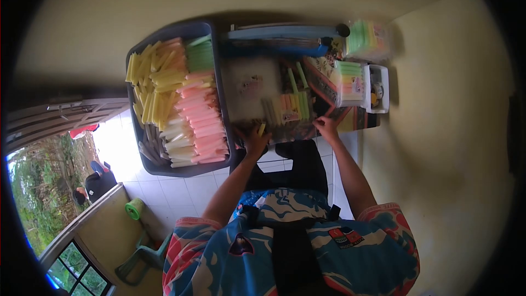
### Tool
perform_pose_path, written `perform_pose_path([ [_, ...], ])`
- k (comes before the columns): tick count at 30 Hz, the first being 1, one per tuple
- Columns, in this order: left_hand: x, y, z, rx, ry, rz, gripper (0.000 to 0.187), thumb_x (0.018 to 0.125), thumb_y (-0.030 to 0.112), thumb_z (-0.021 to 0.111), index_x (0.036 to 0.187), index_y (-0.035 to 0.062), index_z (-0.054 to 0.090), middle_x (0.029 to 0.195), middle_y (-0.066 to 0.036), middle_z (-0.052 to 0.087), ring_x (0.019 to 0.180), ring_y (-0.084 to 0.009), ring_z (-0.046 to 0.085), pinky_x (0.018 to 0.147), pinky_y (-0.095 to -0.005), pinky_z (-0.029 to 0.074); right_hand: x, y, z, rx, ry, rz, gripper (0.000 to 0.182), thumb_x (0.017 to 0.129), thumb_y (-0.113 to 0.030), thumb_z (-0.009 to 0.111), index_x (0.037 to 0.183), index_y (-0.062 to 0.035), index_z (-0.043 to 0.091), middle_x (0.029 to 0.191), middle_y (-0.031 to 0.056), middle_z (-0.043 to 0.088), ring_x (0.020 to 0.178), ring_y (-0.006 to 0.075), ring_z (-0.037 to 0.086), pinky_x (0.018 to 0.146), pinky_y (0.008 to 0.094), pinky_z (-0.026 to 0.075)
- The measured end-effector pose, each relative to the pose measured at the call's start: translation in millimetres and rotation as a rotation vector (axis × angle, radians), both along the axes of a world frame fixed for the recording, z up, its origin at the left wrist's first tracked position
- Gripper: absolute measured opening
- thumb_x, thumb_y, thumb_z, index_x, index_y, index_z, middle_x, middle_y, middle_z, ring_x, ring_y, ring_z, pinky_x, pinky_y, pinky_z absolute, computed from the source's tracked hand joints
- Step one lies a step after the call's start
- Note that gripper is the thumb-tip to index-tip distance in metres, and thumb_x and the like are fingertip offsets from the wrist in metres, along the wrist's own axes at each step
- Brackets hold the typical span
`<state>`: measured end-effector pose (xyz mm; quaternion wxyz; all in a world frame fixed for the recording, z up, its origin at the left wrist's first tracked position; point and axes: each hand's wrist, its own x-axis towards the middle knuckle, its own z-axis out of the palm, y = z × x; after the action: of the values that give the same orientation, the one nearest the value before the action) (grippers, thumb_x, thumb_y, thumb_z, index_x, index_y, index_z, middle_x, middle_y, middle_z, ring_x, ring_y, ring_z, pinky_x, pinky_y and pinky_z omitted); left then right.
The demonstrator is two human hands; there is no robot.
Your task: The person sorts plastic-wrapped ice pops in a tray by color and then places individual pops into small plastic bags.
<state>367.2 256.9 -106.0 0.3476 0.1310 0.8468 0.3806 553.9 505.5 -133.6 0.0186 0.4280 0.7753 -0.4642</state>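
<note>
A clear plastic bag (290, 115) with a printed label lies in front of me, with grey, yellow and green wrapped sticks in a row inside. My left hand (256, 142) is closed at the bag's left side, with a short yellow stick (262, 129) showing between its fingers. At the bag's right edge, my right hand (327, 127) is closed in a pinch that seems to grip the plastic. Two loose green sticks (302, 75) lie just beyond the bag. Left of it stands a large dark tub (219, 98) heaped with yellow, pink, white, grey and green sticks.
A stack of clear labelled bags (250, 85) lies beside the tub. Behind is a long blue-grey device (285, 33). Filled bags (349, 83) sit at right, near a white box (383, 87) of small items. More filled bags (367, 39) stand by the wall.
</note>
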Motion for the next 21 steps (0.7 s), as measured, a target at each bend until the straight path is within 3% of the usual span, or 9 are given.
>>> perform_pose_path([
  [1, -2.7, -0.4, 2.3, -0.008, -0.112, 0.005, 0.045, 0.069, 0.027, 0.079, 0.104, 0.0041, 0.063, 0.087, -0.011, 0.065, 0.079, -0.0265, 0.064, 0.074, -0.0393, 0.05, -0.9, 2.0, 3.7, -0.057, 0.016, -0.015, 0.022, 0.084, -0.021, 0.071, 0.091, -0.0011, 0.068, 0.068, 0.0032, 0.064, 0.057, 0.0092, 0.058, 0.053, 0.0257, 0.045],
  [4, 3.2, -7.6, -3.3, 0.101, -0.048, 0.06, 0.04, 0.071, 0.024, 0.078, 0.103, 0.0043, 0.062, 0.078, -0.007, 0.062, 0.072, -0.0215, 0.061, 0.07, -0.0366, 0.05, -2.7, 3.6, 11.4, -0.122, 0.013, -0.052, 0.022, 0.083, -0.022, 0.071, 0.089, -0.0008, 0.068, 0.067, 0.0075, 0.065, 0.06, 0.0135, 0.061, 0.057, 0.0282, 0.047],
  [8, 10.8, -10.7, 17.8, 0.032, 0.157, 0.059, 0.029, 0.078, 0.02, 0.071, 0.099, 0.0034, 0.059, 0.083, -0.014, 0.067, 0.083, -0.0356, 0.065, 0.069, -0.0428, 0.05, -5.3, 6.7, 17.6, -0.147, 0.024, 0.001, 0.019, 0.085, -0.02, 0.069, 0.087, -0.0003, 0.068, 0.064, 0.0053, 0.064, 0.052, 0.0104, 0.057, 0.049, 0.0269, 0.044],
  [9, 11.8, -8.8, 25.6, -0.117, 0.114, 0.033, 0.028, 0.083, 0.016, 0.064, 0.106, 0.0032, 0.056, 0.097, -0.02, 0.066, 0.092, -0.0412, 0.063, 0.073, -0.0475, 0.05, -5.1, 9.6, 17.1, -0.166, 0.034, 0.005, 0.018, 0.086, -0.019, 0.068, 0.088, -0.001, 0.068, 0.064, 0.0038, 0.063, 0.051, 0.0092, 0.055, 0.047, 0.0257, 0.042],
  [12, 16.8, -19.6, 9.2, 0.098, 0.075, 0.141, 0.04, 0.082, 0.006, 0.058, 0.121, 0.006, 0.051, 0.106, -0.024, 0.063, 0.105, -0.0447, 0.056, 0.084, -0.0483, 0.047, -0.2, 7.8, 13.2, -0.228, 0.041, 0.009, 0.016, 0.088, -0.019, 0.067, 0.089, -0.0022, 0.067, 0.064, 0.0007, 0.061, 0.049, 0.0068, 0.052, 0.045, 0.0232, 0.04],
  [16, 13.9, -11.1, -10.6, 0.034, 0.549, 0.201, 0.043, 0.08, 0.0, 0.056, 0.122, 0.0038, 0.051, 0.115, -0.03, 0.056, 0.114, -0.0485, 0.048, 0.093, -0.0511, 0.041, 14.6, 9.2, 0.5, -0.136, 0.029, 0.11, 0.016, 0.088, -0.018, 0.067, 0.089, -0.0021, 0.066, 0.064, 0.0009, 0.061, 0.05, 0.0072, 0.053, 0.046, 0.0232, 0.042],
  [18, 6.3, -0.9, -5.0, 0.0, 0.723, 0.208, 0.044, 0.078, -0.003, 0.057, 0.121, 0.0033, 0.052, 0.113, -0.032, 0.055, 0.114, -0.0493, 0.047, 0.095, -0.0522, 0.04, 14.0, 14.9, 5.7, -0.091, 0.035, 0.15, 0.017, 0.088, -0.019, 0.067, 0.09, -0.0022, 0.066, 0.066, 0.0025, 0.062, 0.053, 0.0093, 0.056, 0.049, 0.0246, 0.044],
  [21, -5.0, 1.0, 16.9, -0.024, 0.621, 0.144, 0.043, 0.076, -0.004, 0.06, 0.119, 0.0032, 0.054, 0.107, -0.029, 0.057, 0.105, -0.0449, 0.053, 0.092, -0.0505, 0.043, 7.0, 9.8, 42.6, -0.208, 0.001, 0.08, 0.018, 0.086, -0.02, 0.068, 0.091, -0.0022, 0.067, 0.07, 0.0067, 0.065, 0.06, 0.0139, 0.061, 0.056, 0.0287, 0.049],
])
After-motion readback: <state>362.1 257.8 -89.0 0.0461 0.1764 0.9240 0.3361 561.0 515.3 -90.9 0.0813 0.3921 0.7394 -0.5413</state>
